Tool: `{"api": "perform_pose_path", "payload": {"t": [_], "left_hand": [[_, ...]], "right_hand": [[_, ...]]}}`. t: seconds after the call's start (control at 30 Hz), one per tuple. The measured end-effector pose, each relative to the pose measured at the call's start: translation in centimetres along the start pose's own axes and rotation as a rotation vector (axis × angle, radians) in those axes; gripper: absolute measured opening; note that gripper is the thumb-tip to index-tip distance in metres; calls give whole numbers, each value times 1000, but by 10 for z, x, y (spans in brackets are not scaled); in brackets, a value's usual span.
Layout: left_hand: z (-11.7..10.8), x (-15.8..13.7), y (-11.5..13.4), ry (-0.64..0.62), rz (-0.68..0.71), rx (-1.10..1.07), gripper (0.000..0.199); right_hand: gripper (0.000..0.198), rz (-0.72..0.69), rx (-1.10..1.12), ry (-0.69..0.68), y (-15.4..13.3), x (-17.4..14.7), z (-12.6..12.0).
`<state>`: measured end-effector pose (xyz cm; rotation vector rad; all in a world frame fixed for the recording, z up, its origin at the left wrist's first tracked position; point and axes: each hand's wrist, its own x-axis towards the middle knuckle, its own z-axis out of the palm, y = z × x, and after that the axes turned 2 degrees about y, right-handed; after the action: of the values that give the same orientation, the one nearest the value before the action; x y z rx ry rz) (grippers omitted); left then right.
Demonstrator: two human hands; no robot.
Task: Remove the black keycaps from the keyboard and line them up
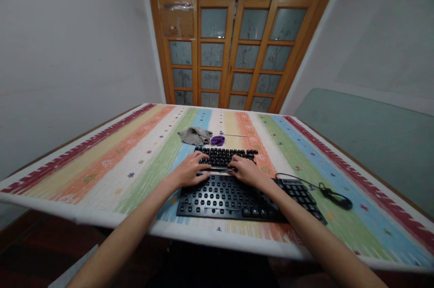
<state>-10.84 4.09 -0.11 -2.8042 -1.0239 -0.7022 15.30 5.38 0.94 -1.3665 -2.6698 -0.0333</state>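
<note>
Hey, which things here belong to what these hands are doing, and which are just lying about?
Likely in use:
- partly stripped keyboard, with the hands at its far edge
- black keycaps, laid in rows beyond it

Apparently just lying about:
- grey cloth
- purple bundle
- thin rod

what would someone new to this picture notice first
Probably the black keyboard near the table's front edge, its main block mostly bare of caps, with black keycaps laid out beyond it and the left hand and right hand around the gap. The brightly striped tablecloth underneath likely comes next, then the crumpled grey cloth and purple bundle beyond the keycaps.
</note>
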Motion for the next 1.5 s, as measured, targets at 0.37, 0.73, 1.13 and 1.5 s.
{"api": "perform_pose_path", "payload": {"t": [0.37, 0.73, 1.13, 1.5], "left_hand": [[6, -1, -2, 10, -11, -13, 24], [-6, -8, 9, 57, -39, -127, 19], [-13, -66, 51, 10, -49, -310, 25], [-13, -65, 63, 71, -39, -261, 17]], "right_hand": [[18, -9, 6, -1, 3, -1, 0], [18, -59, 144, 123, 11, -15, -1], [17, -185, 451, 4, -22, -95, -12], [17, -115, 211, -15, -41, -102, -12]]}}
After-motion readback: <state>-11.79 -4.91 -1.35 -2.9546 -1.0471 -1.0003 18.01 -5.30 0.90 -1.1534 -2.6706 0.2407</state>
